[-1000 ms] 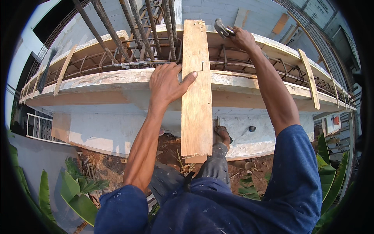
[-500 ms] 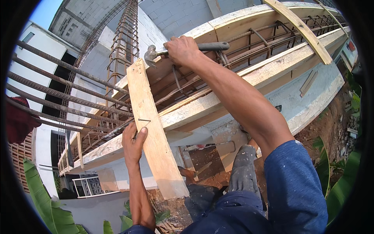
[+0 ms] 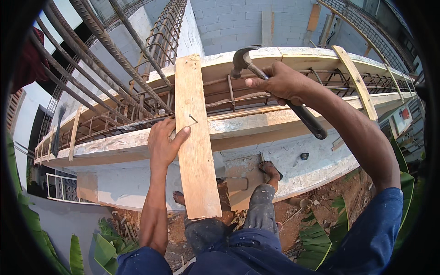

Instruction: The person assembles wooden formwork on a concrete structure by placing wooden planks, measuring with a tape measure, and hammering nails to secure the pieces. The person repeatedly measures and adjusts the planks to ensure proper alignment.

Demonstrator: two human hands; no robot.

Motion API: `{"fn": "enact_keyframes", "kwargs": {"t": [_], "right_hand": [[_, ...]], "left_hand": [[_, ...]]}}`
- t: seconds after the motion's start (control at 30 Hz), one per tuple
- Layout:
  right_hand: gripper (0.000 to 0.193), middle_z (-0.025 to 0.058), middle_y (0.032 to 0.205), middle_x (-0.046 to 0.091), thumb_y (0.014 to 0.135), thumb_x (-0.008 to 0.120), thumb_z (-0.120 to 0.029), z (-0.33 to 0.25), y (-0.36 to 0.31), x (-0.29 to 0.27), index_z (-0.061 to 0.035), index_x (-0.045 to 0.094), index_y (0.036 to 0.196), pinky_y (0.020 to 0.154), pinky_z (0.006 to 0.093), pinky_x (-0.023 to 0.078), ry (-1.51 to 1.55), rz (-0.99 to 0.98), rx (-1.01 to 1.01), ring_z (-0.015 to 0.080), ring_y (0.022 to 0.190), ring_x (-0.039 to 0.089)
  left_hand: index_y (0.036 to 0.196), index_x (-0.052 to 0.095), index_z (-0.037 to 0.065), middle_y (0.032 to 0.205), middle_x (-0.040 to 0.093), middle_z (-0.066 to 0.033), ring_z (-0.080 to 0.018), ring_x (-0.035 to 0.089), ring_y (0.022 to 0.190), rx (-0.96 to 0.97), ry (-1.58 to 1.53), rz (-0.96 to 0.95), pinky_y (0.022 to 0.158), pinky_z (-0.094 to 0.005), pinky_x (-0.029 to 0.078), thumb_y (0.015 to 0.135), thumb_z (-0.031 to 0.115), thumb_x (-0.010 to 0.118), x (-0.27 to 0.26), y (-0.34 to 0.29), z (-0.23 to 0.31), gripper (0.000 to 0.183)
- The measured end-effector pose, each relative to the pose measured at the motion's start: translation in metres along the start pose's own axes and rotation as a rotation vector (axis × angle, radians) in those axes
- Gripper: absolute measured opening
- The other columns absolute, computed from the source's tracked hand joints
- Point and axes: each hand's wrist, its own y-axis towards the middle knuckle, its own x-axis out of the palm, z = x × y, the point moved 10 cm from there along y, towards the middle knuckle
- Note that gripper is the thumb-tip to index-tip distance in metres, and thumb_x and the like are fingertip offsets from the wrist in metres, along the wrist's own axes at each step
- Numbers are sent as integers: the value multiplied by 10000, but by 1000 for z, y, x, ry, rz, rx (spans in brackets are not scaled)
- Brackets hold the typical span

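Note:
A short wooden plank (image 3: 196, 160) lies across the top edges of the long timber formwork (image 3: 256, 121). Partway along it, a nail (image 3: 193, 118) sticks up at a slant. My left hand (image 3: 162, 140) grips the plank's left edge, thumb on its face just below the nail and fingers by the near formwork board. To the right, my right hand (image 3: 288, 83) is closed around the handle of a claw hammer (image 3: 308, 122), raised above the formwork. The hammer's head points up and left, apart from the plank and nail.
Steel rebar (image 3: 110, 50) juts from the left into the formwork, which holds a reinforcement cage (image 3: 231, 94). Another wooden strip (image 3: 355, 80) spans it at right. A rebar column (image 3: 165, 39) rises behind. My foot (image 3: 271, 170) stands on a ledge below, near banana leaves (image 3: 316, 238).
My right hand has shifted rightward with the hammer, which has turned so its handle slants down to the right. The view has rotated. My left hand stays on the plank beside the nail.

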Motion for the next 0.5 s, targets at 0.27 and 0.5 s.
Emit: {"fn": "enact_keyframes", "kwargs": {"t": [0.27, 0.5], "right_hand": [[443, -2, 710, 444, 1064, 367, -382, 14, -64, 23, 16, 545, 1143, 413, 277, 413, 326, -6, 165, 74, 521, 448], [430, 15, 618, 442, 1058, 356, -372, 18, -23, 53, -12, 475, 855, 423, 294, 426, 133, -99, 143, 123, 470, 442]], "left_hand": [[992, 737, 29, 931, 645, -105, -299, 574, 939, 2, -14, 74, 872, -431, 426, 841, 513, 651, -3, -3, -2, 514], [988, 741, 17, 913, 648, -112, -295, 578, 912, 12, 33, 103, 861, -417, 425, 852, 514, 636, -3, -4, -2, 526]]}}
